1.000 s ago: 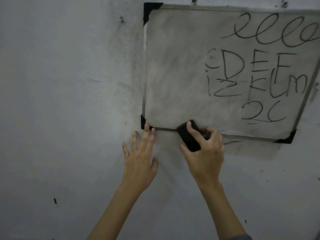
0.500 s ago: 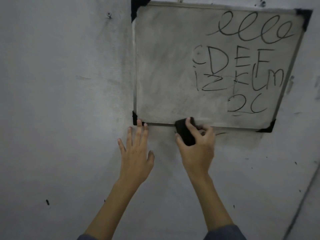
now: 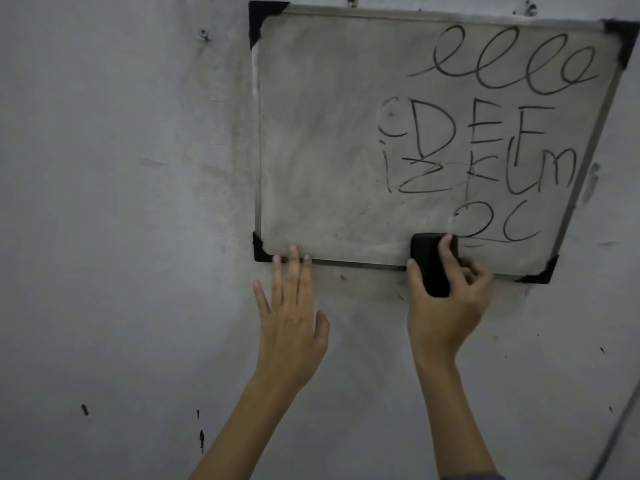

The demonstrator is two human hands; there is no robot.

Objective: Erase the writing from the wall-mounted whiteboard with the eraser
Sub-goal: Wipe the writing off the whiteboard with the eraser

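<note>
A whiteboard (image 3: 325, 140) with black corner caps hangs tilted on a grey wall. Black writing (image 3: 485, 133) of loops, letters and numbers fills its right half; the left half is smudged grey. My right hand (image 3: 446, 306) grips a black eraser (image 3: 431, 263), which lies across the board's bottom edge just left of the lowest marks. Flat against the wall below the board's lower left corner is my left hand (image 3: 292, 317), fingers spread, fingertips touching the bottom frame.
The grey wall (image 3: 121, 237) around the board carries dark specks and smears. A screw (image 3: 204, 34) sticks out left of the top corner. A thin dark line (image 3: 616, 427) runs down the wall at the far lower right.
My right hand has slid the eraser to the right along the bottom edge and up onto the board. The left hand stays at the lower left corner. The view has shifted slightly.
</note>
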